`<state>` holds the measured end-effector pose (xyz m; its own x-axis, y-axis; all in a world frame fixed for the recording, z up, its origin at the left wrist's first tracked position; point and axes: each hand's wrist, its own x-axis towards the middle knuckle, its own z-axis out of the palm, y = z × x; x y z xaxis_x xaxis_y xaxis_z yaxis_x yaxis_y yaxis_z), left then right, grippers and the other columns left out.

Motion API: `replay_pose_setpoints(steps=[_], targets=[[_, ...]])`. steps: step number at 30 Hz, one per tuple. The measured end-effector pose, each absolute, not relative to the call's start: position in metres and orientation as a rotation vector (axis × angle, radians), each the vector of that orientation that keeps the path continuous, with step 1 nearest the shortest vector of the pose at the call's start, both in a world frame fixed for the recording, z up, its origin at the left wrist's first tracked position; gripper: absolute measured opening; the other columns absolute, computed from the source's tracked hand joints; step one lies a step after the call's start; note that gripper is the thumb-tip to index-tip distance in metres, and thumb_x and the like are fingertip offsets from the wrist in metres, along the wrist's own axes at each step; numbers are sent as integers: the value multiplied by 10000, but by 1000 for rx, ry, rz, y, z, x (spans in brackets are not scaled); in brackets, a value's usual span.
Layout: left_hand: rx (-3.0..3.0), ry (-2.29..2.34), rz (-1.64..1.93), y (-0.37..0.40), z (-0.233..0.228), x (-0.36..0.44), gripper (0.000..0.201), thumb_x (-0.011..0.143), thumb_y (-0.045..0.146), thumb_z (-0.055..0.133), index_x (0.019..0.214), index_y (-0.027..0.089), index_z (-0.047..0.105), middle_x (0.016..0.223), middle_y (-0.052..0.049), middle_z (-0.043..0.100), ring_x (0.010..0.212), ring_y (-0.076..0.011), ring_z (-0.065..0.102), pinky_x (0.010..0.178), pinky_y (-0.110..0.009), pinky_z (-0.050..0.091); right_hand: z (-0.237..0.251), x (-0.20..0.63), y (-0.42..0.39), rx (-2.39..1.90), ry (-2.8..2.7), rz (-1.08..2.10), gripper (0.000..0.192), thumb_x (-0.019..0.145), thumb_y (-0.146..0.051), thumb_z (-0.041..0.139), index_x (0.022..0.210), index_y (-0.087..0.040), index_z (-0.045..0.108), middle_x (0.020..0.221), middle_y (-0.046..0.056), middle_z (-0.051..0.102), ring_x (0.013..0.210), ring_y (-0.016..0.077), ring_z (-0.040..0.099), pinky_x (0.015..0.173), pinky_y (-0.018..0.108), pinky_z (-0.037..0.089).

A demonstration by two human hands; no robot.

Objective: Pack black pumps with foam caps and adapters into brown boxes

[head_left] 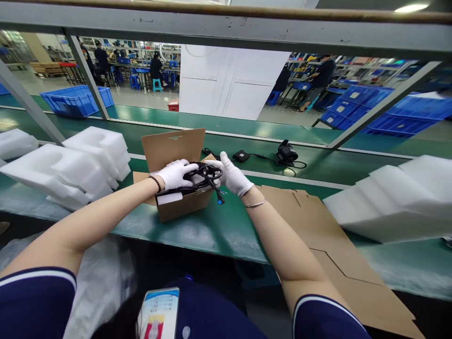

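Behind the open box [180, 202], another cable [268, 157] lies beside foam blocks [81, 165].

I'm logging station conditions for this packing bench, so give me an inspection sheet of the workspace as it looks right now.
Surface: green bench top, no spills seen.
Job's things: open cardboard box with its flap up; coiled black cable held over it.
Clutter: white foam inserts stacked at left and at right; flat cardboard blanks on the right.
Hands: left hand and right hand, both in white gloves, fingers closed on the cable.
Cables: black adapter with its lead and another black unit lying behind the box.
Surroundings: blue crates, people working at distant benches.
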<state>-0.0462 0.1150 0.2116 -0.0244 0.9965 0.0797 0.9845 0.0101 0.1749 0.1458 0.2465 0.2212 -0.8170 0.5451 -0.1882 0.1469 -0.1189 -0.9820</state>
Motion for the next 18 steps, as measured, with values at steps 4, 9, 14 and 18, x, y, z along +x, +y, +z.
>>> replay_pose_setpoints(steps=[4, 9, 14, 18], targets=[[2205, 2157, 472, 119, 198, -49, 589, 861, 528, 714, 1418, 363, 616, 1292, -89, 594, 1150, -297, 589, 901, -387, 511, 222, 144, 246, -807, -2100, 1723, 431, 1003, -503, 526, 1256, -214, 722, 794, 28, 713, 530, 133, 501, 497, 261, 413], [2379, 2263, 468, 129, 196, -43, 316, 794, 316, 747, 1092, 212, 754, 1283, -134, 625, 1162, -328, 594, 918, -406, 505, 229, 135, 244, -774, -2372, 1368, 430, 942, -305, 614, 1349, -178, 675, 1098, 69, 764, 924, 195, 693, 821, 304, 551], [2296, 2297, 334, 118, 202, -48, 165, 844, 319, 703, 844, 154, 709, 866, -121, 696, 814, -287, 671, 747, -379, 506, 228, 133, 241, -1023, -2573, 634, 368, 967, -320, 604, 1284, -154, 689, 1315, 144, 714, 1216, 268, 660, 1036, 358, 487], [2306, 2277, 623, 106, 195, -59, 197, 882, 203, 626, 1058, 175, 711, 939, -92, 706, 845, -241, 663, 749, -330, 491, 233, 135, 230, -1236, -2726, 501, 423, 986, -527, 546, 1102, -154, 708, 1095, 180, 765, 1060, 337, 713, 877, 384, 518]])
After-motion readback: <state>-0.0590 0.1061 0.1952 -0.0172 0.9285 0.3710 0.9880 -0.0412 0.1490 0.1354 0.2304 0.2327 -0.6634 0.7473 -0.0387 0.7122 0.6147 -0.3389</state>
